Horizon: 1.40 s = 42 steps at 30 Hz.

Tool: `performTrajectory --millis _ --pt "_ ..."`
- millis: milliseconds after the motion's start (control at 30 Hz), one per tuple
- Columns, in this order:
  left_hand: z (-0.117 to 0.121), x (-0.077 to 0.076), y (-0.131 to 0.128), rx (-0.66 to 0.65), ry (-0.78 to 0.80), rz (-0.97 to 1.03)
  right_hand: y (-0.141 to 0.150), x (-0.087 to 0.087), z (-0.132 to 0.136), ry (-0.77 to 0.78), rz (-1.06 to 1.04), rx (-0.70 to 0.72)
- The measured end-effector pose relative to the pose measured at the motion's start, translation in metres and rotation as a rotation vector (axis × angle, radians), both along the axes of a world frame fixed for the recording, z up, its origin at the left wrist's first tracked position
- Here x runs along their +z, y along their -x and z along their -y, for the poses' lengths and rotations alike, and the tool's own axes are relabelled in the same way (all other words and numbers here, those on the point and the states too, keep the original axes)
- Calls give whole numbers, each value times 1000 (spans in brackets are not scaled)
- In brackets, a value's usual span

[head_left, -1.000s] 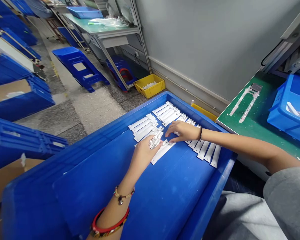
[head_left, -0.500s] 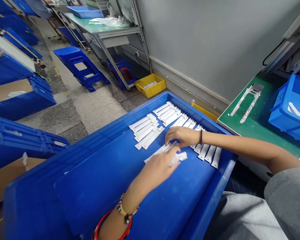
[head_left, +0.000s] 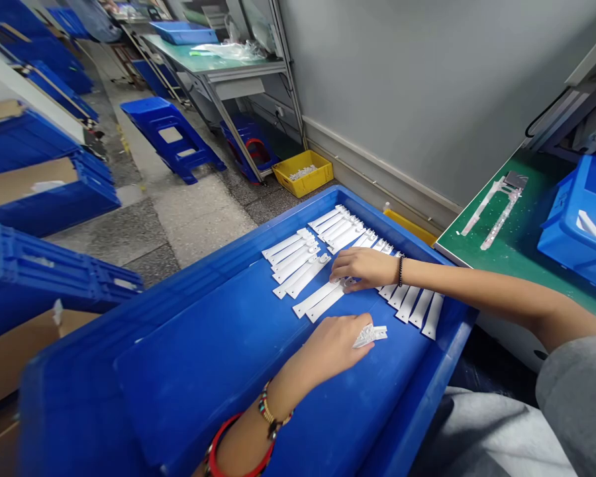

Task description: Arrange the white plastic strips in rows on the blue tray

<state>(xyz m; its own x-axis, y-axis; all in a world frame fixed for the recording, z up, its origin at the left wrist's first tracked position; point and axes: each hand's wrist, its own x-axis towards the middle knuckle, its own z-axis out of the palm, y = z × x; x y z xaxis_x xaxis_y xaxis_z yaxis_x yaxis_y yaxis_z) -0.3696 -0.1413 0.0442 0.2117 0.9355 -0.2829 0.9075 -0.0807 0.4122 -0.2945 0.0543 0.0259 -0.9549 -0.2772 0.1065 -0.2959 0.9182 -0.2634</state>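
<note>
The left hand (head_left: 334,348) reaches in from the bottom of the view, palm down, with the forearm angled up and to the right over a blue tray (head_left: 218,260). Its grip is closed on a small white toothed piece (head_left: 370,336), pinched at the fingertips with one end sticking out past them, held just above the tray floor.

The right arm comes in from the right across the tray's far rim, nearly level. The right hand (head_left: 362,268) lies palm down, with its fingers (head_left: 340,270) curled over the inner ends of the white strips (head_left: 412,308) in the right-hand row. Its grip looks loose, though the fingers hide whether it holds anything.

More strips lie side by side on the tray in two other groups, at the left (head_left: 293,258) and far side (head_left: 335,228). Two loose strips (head_left: 318,301) lie just below the right hand, between both hands.

To the right is a green surface (head_left: 501,205) with white parts (head_left: 491,212) on it, beside a blue bin (head_left: 581,218). A yellow bin (head_left: 302,172) and a blue stool (head_left: 171,142) stand on the floor beyond.
</note>
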Motion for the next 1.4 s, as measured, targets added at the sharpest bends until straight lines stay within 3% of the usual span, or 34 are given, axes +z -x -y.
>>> performTrajectory --millis 467,733,967,1100,1300,1400 --pt "-2 -7 5 55 35 79 44 0 -14 -136 -69 -31" --pt "-4 -5 5 69 103 117 100 13 -42 -123 -54 -333" --pt "-4 -9 8 78 117 155 123 8 -45 -139 28 -250" --pt "-3 -11 9 77 104 161 118 11 -46 -117 -17 -283" --pt "-4 -10 9 73 104 161 105 10 -45 22 2 -109" --pt "-4 -10 9 74 110 164 103 8 -43 22 10 -97"
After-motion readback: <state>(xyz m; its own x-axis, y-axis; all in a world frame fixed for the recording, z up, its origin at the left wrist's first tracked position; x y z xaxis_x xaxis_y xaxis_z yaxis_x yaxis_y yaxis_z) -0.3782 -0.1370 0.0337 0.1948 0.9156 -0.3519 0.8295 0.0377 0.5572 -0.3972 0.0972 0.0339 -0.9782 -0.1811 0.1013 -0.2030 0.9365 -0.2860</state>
